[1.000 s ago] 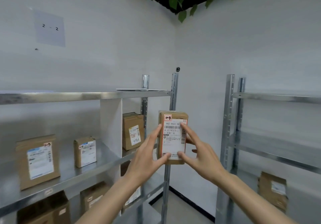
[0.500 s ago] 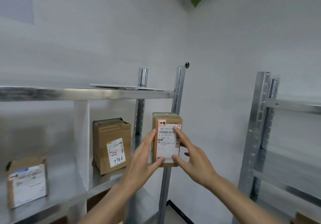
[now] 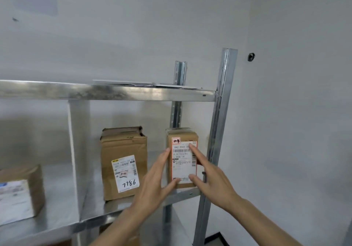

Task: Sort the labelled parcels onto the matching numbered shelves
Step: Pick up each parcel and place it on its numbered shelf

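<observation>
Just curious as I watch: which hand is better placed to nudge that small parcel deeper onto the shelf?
Probably the left hand. It has open shelf beside it, while the right hand is crowded against the metal upright beside the small parcel.

- Shelf (image 3: 106, 93): bare metal with a dull sheen, smooth, faintly mottled.
- Upright post (image 3: 222, 123): the same bright metal, ribbed along its length.
- Held parcel (image 3: 182, 134): brown cardboard under glossy clear tape; white paper label.
- Standing parcel (image 3: 123, 150): matt brown cardboard, creased, with a paper label.
- Wall (image 3: 295, 112): matt white, smooth.
</observation>
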### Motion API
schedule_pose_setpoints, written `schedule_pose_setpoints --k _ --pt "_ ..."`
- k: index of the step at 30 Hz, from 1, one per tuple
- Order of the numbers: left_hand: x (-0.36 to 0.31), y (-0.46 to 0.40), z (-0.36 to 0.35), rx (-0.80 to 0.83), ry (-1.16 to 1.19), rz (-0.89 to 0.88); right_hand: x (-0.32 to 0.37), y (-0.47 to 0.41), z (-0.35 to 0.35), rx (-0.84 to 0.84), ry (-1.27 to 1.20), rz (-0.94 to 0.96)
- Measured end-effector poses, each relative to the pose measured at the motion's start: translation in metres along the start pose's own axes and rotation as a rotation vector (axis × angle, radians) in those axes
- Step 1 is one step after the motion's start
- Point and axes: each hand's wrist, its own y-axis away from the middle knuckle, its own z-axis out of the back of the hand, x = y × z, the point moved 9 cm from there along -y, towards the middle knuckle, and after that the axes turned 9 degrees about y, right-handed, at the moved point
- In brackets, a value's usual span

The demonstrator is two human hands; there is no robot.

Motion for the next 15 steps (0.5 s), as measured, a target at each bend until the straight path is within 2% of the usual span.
schedule_pose_setpoints --k 9,15 --pt "0.050 0.008 -0.050 -0.096 -0.164 0.162 -0.073 -0.032 -0.062 0.168 -0.197 0.086" --pt "0.086 0.016 -0.063 -0.119 -0.252 0.213 -0.095 -0.043 -0.096 0.178 -0.288 0.078"
